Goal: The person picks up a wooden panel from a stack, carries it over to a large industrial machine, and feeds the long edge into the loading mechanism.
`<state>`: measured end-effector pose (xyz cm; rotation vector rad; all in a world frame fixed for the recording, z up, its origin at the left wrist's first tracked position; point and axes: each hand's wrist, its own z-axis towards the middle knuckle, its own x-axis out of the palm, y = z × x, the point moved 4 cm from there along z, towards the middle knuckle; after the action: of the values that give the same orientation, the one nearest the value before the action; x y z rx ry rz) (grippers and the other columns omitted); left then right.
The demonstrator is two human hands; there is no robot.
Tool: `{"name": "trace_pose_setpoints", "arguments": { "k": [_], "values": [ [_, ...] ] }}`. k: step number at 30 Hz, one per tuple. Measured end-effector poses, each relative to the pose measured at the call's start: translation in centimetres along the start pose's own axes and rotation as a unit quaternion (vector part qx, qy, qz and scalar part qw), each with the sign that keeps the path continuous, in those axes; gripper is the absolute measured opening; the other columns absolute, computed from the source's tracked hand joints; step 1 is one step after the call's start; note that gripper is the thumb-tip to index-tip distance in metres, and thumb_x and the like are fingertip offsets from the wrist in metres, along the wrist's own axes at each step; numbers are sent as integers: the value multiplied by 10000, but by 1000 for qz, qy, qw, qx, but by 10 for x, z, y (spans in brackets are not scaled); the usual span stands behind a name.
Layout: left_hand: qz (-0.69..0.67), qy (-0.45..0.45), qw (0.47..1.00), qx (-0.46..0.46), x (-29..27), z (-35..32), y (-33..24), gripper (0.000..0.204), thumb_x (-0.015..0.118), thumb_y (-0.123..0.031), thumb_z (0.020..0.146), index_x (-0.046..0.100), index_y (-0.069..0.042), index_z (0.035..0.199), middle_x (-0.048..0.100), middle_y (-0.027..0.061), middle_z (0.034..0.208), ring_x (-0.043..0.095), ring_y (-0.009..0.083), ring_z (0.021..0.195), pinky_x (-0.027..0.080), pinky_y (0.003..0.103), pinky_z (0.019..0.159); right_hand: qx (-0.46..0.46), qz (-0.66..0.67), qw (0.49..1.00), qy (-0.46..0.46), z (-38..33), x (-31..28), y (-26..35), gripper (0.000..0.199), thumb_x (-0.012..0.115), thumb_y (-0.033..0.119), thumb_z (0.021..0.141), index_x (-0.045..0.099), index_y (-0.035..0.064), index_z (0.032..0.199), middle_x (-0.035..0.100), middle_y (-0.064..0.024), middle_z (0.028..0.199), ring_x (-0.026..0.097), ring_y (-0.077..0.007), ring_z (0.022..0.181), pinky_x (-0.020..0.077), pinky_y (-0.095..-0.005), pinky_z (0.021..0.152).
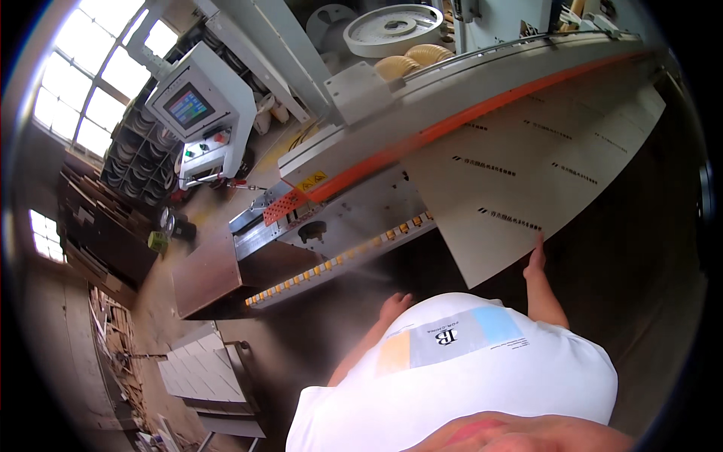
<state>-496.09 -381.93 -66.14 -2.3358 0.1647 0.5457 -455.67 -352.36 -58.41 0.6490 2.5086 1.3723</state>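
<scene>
A large pale panel point(520, 181) with dark printed marks lies under the long orange-edged beam of an edge-banding machine point(422, 139), its near edge sticking out toward me. My right hand point(535, 260) is at that near edge, fingers stretched out and touching it, not wrapped round it. Close to my white shirt, left of the panel's near corner, my left hand point(395, 306) hangs with fingers curled in and nothing visible in them. It touches neither the panel nor the machine.
A row of yellow rollers point(339, 260) runs along the machine's near side. At the left stand a control console point(197, 109) with a lit screen, a brown board stack point(207, 271) and a pale slatted stand point(203, 369). Racks of edging rolls point(139, 154) stand behind.
</scene>
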Motion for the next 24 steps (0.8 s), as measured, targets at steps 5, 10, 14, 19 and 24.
{"name": "trace_pose_setpoints", "arguments": {
  "k": [5,10,14,19,24],
  "values": [
    [56,-4,994,-94,-41,-32,150,437,540,-450,952,698,-68,1092,700,204,1064,655,369,1024,520,446,858,50,-32,998,-25,-59,-43,-73,519,592,757,816,585,238,820,583,66,669,497,-86,611,368,-279,547],
    [67,35,990,-119,-57,-28,234,416,542,-427,954,697,-65,1089,700,198,1061,658,353,1013,522,438,853,153,-259,953,-26,-134,-134,-187,530,532,621,929,692,117,953,679,3,771,618,-124,692,464,-331,609],
    [80,70,989,-99,-59,2,260,400,543,-407,955,696,-63,1087,699,193,1059,661,341,1005,523,433,849,168,-375,912,-3,-197,-159,-234,508,540,591,930,694,107,950,681,-11,770,625,-134,693,470,-334,611],
    [94,106,989,-33,-39,53,239,379,545,-384,957,695,-60,1085,699,187,1055,665,325,995,525,425,845,125,-425,896,14,-234,-166,-226,481,550,554,931,696,96,946,684,-28,769,632,-146,695,478,-337,613],
    [107,124,983,81,-5,106,172,359,547,-360,959,694,-57,1082,699,181,1052,669,310,985,527,418,840,97,-422,901,-2,-242,-188,-209,454,560,517,931,698,84,941,686,-45,769,640,-158,696,486,-341,615]
  ]
}}
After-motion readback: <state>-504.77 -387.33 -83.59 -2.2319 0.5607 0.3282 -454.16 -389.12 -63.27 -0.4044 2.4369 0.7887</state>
